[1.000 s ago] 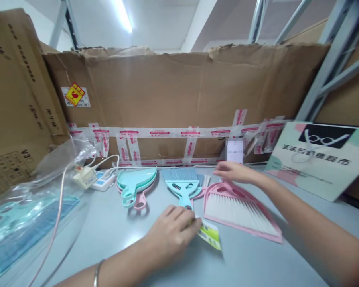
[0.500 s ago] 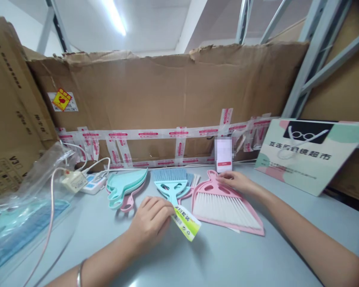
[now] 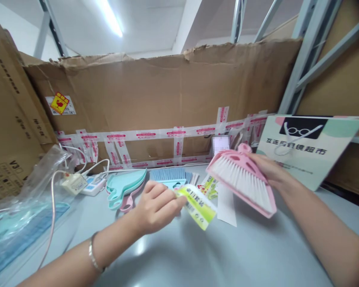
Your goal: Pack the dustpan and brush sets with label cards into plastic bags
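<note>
My left hand (image 3: pixel 163 207) is closed on the edge of a green and white printed label card (image 3: pixel 199 209), held above the table. My right hand (image 3: pixel 271 169) grips a pink dustpan (image 3: pixel 242 187) with a white-bristled brush (image 3: pixel 241 175) nested in it, tilted and lifted off the table; the hand's fingers are mostly behind it. Under the dustpan lie another printed label card (image 3: pixel 208 186) and a white paper strip (image 3: pixel 226 205). Behind my left hand lies a blue brush (image 3: pixel 169 174), partly covered. Left of it, turquoise dustpans (image 3: pixel 125 183) are stacked over a pink one.
A large taped cardboard box (image 3: pixel 155 91) walls off the back. A phone (image 3: pixel 220 144) leans there. At right stands a printed paper bag (image 3: pixel 299 147). On the left are a power strip (image 3: pixel 93 183), a charging cable (image 3: pixel 53 207) and a plastic-wrapped set (image 3: pixel 20 227).
My right hand has raised the pink dustpan and brush off the table and to the right, uncovering a card and paper strip. My left hand has moved right and up with the label card.
</note>
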Tool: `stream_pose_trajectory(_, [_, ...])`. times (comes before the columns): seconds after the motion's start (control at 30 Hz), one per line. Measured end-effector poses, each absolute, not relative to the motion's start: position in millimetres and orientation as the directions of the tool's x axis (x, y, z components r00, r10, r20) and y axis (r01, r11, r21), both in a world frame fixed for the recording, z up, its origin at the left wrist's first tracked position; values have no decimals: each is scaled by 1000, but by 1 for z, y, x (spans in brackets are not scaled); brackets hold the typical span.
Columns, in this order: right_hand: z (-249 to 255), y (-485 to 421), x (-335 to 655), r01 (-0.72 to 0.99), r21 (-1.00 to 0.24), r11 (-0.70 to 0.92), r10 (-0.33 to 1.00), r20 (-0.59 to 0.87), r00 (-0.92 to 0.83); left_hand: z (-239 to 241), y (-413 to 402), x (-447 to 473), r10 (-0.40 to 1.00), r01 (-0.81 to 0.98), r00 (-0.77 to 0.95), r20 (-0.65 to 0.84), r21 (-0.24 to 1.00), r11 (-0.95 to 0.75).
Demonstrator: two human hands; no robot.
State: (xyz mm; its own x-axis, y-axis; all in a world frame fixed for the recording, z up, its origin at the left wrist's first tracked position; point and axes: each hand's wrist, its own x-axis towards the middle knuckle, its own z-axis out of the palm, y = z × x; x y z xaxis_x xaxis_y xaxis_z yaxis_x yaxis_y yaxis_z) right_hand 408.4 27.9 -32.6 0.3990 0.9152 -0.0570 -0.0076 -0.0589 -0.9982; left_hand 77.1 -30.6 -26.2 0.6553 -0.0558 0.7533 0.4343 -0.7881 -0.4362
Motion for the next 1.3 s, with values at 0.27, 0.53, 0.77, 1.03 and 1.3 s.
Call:
stream_pose_trajectory(0.27, [-27, 16, 411, -89, -986, 140, 851, 74, 519, -76, 6, 176, 404, 367, 847, 344, 171, -915])
stream_pose_trajectory(0.53, [-24, 16, 353, 38, -980, 194, 938, 196, 287, -29, 14, 113, 704, 409, 648, 290, 647, -643])
stream_pose_trajectory(0.77, [-15, 13, 271, 325, -878, 352, 933, 356, -49, -30, -7, 87, 864, -2, 499, 71, 997, -81])
stream_pose_trajectory(1.03, [-32, -27, 228, 668, -434, 604, 721, 655, -227, -42, -44, 71, 978, -34, 162, 132, 991, -128])
stream_pose_trajectory(1.3, [-29, -56, 220, 268, -735, 623, 779, 550, -300, -28, -45, 50, 835, -54, 440, 330, 938, -342])
